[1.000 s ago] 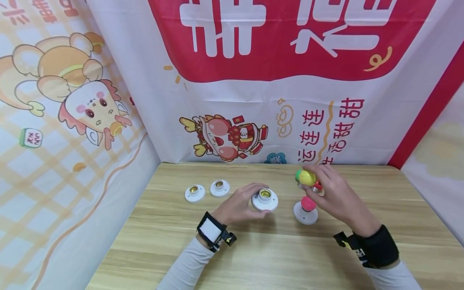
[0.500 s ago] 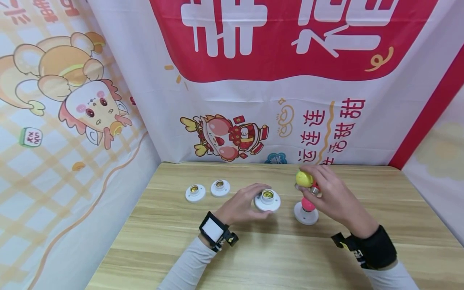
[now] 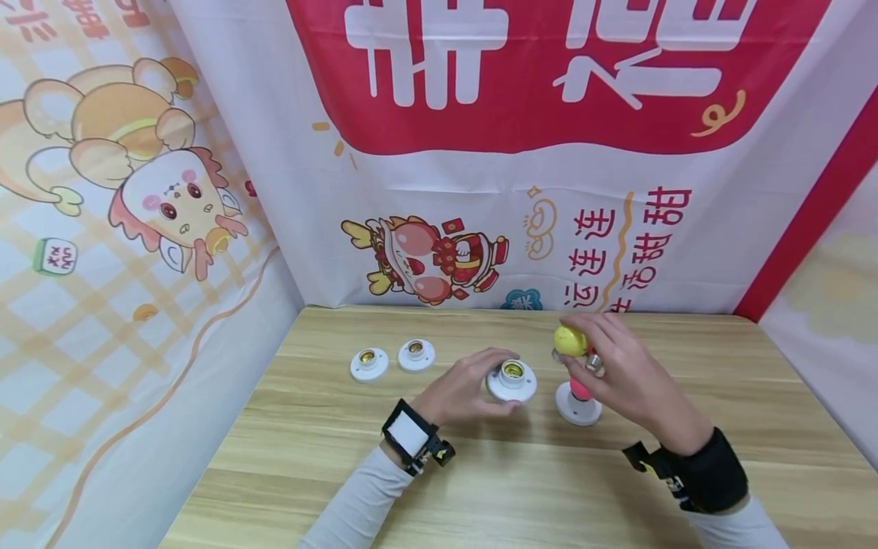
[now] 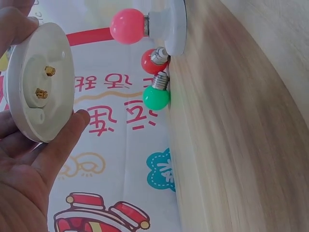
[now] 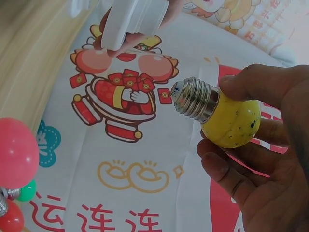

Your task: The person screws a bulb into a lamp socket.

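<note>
My left hand (image 3: 469,387) grips a round white lamp socket (image 3: 511,380) by its rim, its brass-lined opening facing up and its base raised off the table. In the left wrist view the underside of this socket (image 4: 48,87) shows two brass screws. My right hand (image 3: 617,374) pinches a yellow light bulb (image 3: 569,341) between thumb and fingers. The right wrist view shows the bulb's metal screw base (image 5: 195,100) bare and pointing toward the socket, a gap between them. Just under the right hand, a pink bulb (image 4: 128,26) sits in another white socket (image 3: 578,404).
Two more white sockets, one (image 3: 369,365) at the left and one (image 3: 415,355) beside it, stand toward the back of the wooden table (image 3: 343,457). A red bulb (image 4: 153,61) and a green bulb (image 4: 156,97) lie behind the pink one. A printed cloth (image 3: 425,183) hangs along the table's back edge.
My right hand has brought the yellow bulb slightly left, now covering the green bulb in the head view. My left hand has shifted a little right with the socket.
</note>
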Demonstrator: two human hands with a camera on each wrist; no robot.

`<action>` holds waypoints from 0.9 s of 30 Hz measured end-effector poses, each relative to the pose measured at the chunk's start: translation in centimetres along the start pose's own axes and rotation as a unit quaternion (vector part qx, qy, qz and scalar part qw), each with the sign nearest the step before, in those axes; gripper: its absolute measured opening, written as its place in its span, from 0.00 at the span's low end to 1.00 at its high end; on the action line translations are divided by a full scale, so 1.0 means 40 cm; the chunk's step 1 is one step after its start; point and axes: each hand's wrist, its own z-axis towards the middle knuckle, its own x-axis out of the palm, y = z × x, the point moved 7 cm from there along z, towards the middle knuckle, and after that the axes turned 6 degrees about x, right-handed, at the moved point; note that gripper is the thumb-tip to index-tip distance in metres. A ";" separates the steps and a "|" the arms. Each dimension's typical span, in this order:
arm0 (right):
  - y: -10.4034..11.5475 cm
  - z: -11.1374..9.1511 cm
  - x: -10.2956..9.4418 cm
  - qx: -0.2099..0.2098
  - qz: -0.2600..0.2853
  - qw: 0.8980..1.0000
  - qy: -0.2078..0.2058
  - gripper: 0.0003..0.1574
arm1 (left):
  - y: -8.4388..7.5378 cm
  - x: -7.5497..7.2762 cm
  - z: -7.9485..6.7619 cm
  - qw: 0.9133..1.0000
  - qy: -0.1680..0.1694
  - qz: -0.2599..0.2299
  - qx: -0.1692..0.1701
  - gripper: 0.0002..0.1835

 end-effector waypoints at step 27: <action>0.026 0.001 0.001 -0.027 -0.001 1.000 -0.010 0.38 | -0.024 0.036 0.040 0.999 0.010 -0.001 0.035 0.38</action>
